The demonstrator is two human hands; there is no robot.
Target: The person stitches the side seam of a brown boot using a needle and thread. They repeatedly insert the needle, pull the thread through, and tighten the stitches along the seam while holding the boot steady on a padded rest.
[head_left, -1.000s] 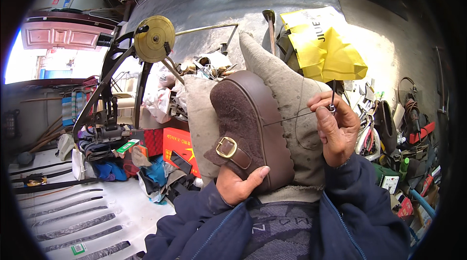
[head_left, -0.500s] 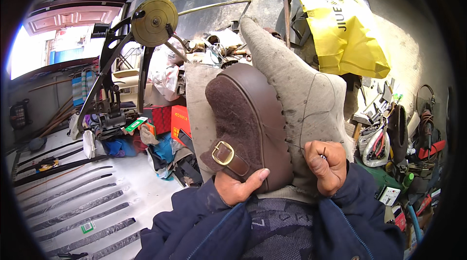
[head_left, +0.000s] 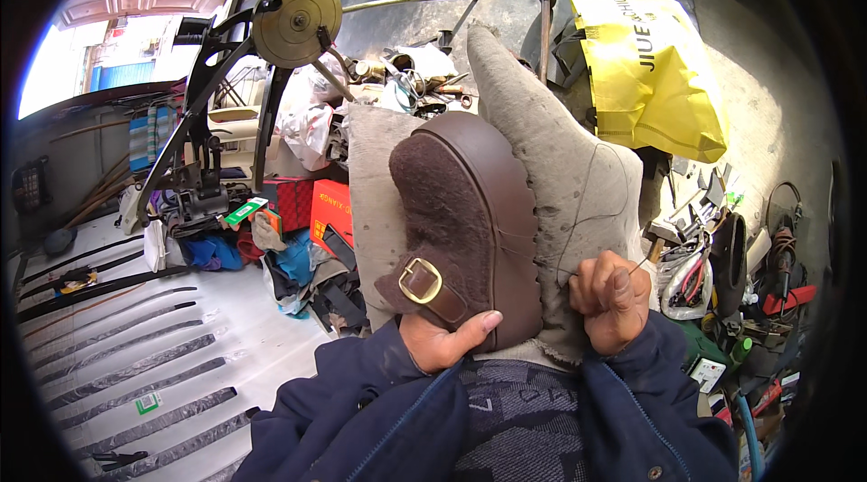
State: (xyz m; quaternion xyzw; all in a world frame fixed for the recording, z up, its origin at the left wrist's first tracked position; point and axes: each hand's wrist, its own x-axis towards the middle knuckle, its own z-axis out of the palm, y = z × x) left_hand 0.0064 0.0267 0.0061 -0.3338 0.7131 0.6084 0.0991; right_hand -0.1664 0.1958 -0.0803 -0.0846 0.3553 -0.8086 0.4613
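Observation:
In my left hand (head_left: pixel 442 342) is a brown shoe (head_left: pixel 499 225) with fuzzy upper, gold buckle (head_left: pixel 421 282) and scalloped edge, resting over a stained grey padded cloth (head_left: pixel 596 193) on my lap; my thumb presses near its heel. My right hand (head_left: pixel 610 297), right of the shoe, is closed on a thin needle-like tool (head_left: pixel 643 264) pointing up-right. A dark thread loops over the cloth near that hand, and a short strand shows at the shoe's side.
At left stand a black machine with a brass wheel (head_left: pixel 298 20) and a pale board of dark strips (head_left: pixel 135 365). A yellow bag (head_left: pixel 650 94), an upright metal post (head_left: pixel 545 26), piled scraps (head_left: pixel 307 265) and assorted tools (head_left: pixel 750 265) surround my lap.
My right hand has dropped from its raised position beside the shoe to lower on the cloth, turning its fingers inward. My left hand still grips the shoe. The view has shifted slightly.

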